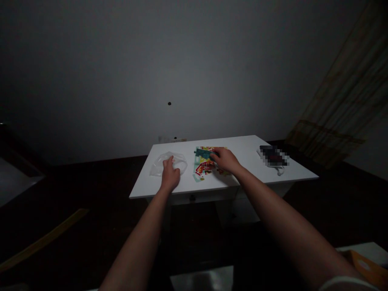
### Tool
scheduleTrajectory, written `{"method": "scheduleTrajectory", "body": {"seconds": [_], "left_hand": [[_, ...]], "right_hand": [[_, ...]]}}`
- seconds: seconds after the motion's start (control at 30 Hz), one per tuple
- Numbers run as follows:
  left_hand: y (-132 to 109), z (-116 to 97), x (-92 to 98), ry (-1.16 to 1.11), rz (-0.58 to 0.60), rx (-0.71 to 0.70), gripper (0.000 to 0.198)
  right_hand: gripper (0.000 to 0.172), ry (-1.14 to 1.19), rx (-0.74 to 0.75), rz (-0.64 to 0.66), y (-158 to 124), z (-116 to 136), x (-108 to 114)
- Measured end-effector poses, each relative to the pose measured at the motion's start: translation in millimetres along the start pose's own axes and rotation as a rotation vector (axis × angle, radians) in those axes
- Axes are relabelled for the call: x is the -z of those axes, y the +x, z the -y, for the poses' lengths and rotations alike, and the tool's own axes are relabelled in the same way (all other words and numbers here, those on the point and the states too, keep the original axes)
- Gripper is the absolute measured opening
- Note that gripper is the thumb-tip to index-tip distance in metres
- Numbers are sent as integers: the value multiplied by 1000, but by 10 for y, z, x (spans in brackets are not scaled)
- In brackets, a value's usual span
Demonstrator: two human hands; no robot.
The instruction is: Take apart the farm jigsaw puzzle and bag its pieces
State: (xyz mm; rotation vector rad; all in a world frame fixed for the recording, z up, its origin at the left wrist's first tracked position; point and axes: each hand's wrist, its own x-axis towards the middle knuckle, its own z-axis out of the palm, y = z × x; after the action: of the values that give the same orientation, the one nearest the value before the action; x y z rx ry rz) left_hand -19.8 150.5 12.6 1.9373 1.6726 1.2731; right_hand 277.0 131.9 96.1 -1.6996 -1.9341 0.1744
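Dimly, hands apart, left hand (170,175) on clear plastic (178,161), right hand (226,159) hiding part of a printed sheet (206,171)

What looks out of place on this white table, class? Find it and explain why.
The dark teal piece looks odd: it lies askew across the colourful printed sheet, one end jutting slightly past the sheet's left edge, under the right hand.

My white desk (253,152) carries a clear plastic bag (158,166) at left, a colourful printed sheet (203,167) in the middle, and a blurred dark object (273,155) at right.
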Motion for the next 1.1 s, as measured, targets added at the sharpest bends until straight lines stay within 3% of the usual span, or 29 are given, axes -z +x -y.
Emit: {"method": "scheduleTrajectory", "body": {"seconds": [0.17,0.5,0.7,0.83,1.1], "left_hand": [[-1,20,-11,-21,-2,-15,81],[-12,51,-19,-36,-3,-32,78],[-28,44,-15,-78,-17,-35,82],[-31,46,-15,-102,-24,-30,82],[-26,35,-24,-120,-37,-9,84]], "right_hand": [[25,77,7,57,158,240,-128],[19,80,72,353,427,835,-630],[29,-90,176,167,562,1167,-901],[31,-138,309,231,577,1239,-1000],[35,48,269,196,526,1172,-1092]]}}
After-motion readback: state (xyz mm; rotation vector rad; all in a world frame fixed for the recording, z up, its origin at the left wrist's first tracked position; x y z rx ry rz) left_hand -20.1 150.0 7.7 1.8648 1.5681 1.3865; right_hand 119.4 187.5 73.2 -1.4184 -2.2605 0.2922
